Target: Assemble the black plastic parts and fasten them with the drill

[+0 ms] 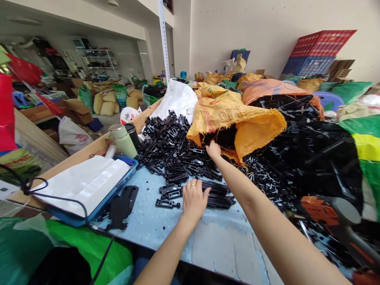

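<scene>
My left hand [194, 198], with a ring on one finger, lies palm down over black plastic parts [166, 203] on the light blue tabletop [148, 221]. Its thumb is spread from the fingers. Long black plastic pieces [219, 201] lie just right of it. Stretched forward, my right hand [213, 150] is at the dark mouth of a yellow woven sack [216, 109]. Its fingers look curled, and what they hold, if anything, is hidden. A large heap of black plastic links [175, 146] spreads beside the sack.
At right lie small metal pins [259, 174], an orange-and-grey power tool [335, 221] and a black plastic-lined pile [320, 162]. On the left are a blue tray [130, 170] with white paper [86, 184], a green bottle [123, 140], a black plate [122, 208] and a cable [101, 257].
</scene>
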A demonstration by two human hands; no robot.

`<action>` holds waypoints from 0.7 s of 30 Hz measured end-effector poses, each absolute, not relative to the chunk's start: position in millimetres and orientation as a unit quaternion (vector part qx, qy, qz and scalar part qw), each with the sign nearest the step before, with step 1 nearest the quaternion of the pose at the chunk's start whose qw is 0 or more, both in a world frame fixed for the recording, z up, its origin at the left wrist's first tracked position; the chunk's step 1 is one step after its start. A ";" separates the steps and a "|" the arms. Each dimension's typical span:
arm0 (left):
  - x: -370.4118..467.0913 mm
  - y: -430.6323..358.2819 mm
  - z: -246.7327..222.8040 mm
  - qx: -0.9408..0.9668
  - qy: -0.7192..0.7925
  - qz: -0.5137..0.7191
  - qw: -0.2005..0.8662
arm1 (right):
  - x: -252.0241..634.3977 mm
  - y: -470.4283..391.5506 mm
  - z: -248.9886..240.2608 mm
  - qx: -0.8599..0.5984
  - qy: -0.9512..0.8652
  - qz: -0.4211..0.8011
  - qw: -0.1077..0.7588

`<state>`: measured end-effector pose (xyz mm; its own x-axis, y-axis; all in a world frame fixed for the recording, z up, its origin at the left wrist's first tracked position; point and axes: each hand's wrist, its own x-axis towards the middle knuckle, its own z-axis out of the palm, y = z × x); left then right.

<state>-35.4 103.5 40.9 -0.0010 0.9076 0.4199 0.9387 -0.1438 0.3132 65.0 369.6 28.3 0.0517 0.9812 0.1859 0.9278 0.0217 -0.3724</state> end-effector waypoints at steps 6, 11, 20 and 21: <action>-108.5 124.5 36.7 -0.572 -0.772 -0.276 0.033 | 60.0 389.2 32.8 -0.720 -0.662 0.072 0.195; -134.8 163.3 31.1 -0.591 -0.777 -0.216 0.038 | 78.5 361.4 44.5 -0.715 -0.662 0.051 0.219; -141.4 200.0 30.5 -0.637 -0.759 -0.138 0.009 | 171.7 191.7 43.1 -0.570 -0.651 0.255 0.431; -143.5 199.3 33.2 -0.639 -0.757 -0.137 0.006 | 184.0 167.5 40.0 -0.545 -0.641 0.309 0.443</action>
<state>-143.5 199.3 33.2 -0.1830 0.9655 0.1851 0.9689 0.1452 0.2001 184.0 167.5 40.0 -0.0138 0.9728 0.2313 0.4240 0.2152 -0.8797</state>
